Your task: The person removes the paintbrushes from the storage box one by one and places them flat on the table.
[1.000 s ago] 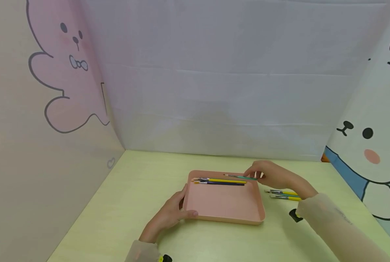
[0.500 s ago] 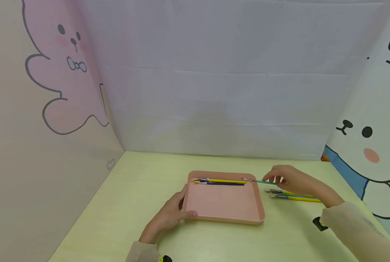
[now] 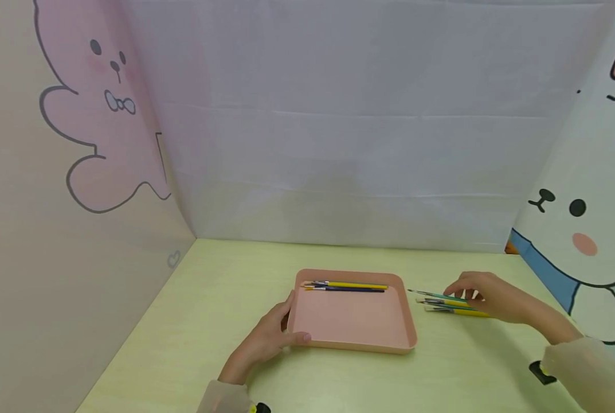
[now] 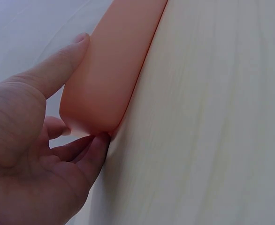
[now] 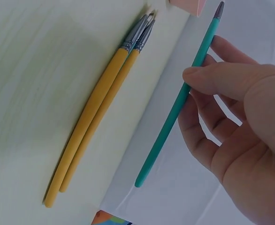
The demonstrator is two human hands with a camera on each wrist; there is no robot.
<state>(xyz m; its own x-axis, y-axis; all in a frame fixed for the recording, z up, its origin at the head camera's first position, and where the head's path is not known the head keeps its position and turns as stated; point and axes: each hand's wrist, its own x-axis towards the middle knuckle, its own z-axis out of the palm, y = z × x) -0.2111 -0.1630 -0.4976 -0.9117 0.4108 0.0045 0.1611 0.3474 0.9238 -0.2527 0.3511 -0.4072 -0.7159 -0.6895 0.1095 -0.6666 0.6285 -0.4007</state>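
In the head view a shallow pink tray [image 3: 353, 322] lies on the table, holding a yellow paintbrush [image 3: 359, 285] and a dark-handled paintbrush [image 3: 353, 290] along its far side. My left hand [image 3: 267, 339] grips the tray's near left corner, thumb on the front wall and fingers round the side. To the right of the tray, my right hand [image 3: 499, 299] pinches a green paintbrush [image 5: 170, 119] between thumb and fingers. That brush is above the table, beside a small group with yellow paintbrushes [image 5: 93, 110]; the right hand partly covers the group in the head view.
The pale wooden tabletop [image 3: 224, 287] extends around the tray. A white cloth backdrop [image 3: 338, 172] rises behind it. Side panels with a pink bear drawing [image 3: 116, 132] and a white animal drawing [image 3: 586, 189] flank the table.
My right hand has carried the green paintbrush rightward and nearer to me, from over the tray to beside the brushes on the table. The left hand and the tray have stayed put.
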